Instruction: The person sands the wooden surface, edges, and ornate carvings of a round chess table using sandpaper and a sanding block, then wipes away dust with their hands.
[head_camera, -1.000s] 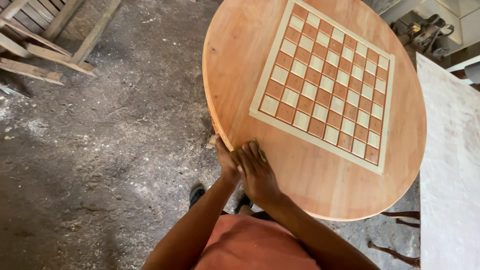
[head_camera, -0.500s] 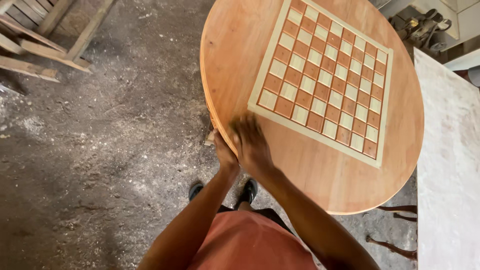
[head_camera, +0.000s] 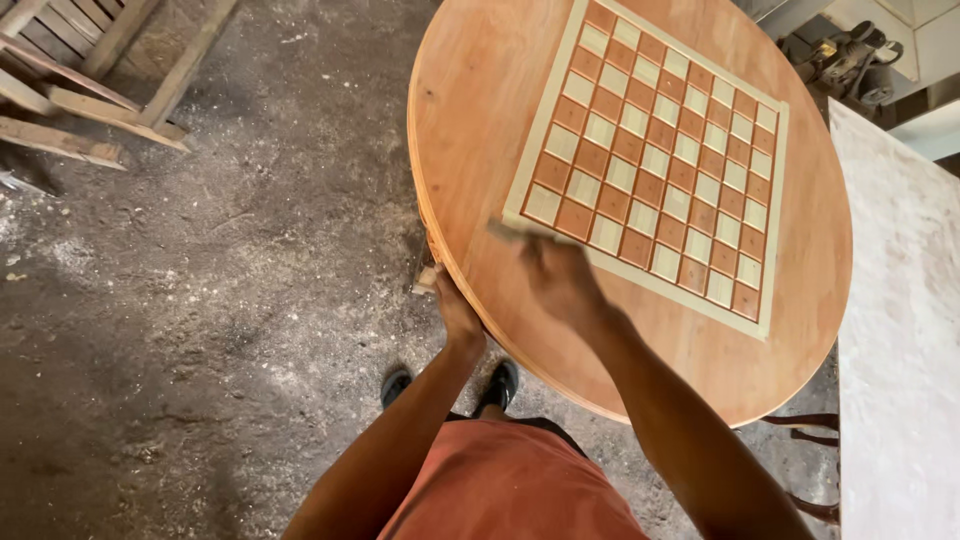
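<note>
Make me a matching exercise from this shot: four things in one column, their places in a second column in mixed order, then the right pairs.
Things:
1. left hand
2. right hand
3. checkerboard inlay
4. wooden slats

Places:
A. on the floor at the upper left
B. at the near rim of the round tabletop
C. set into the middle of the tabletop
D. blurred, on the tabletop at the inlay's near corner

Pairs: 1-B, 2-D, 3-C, 4-A
</note>
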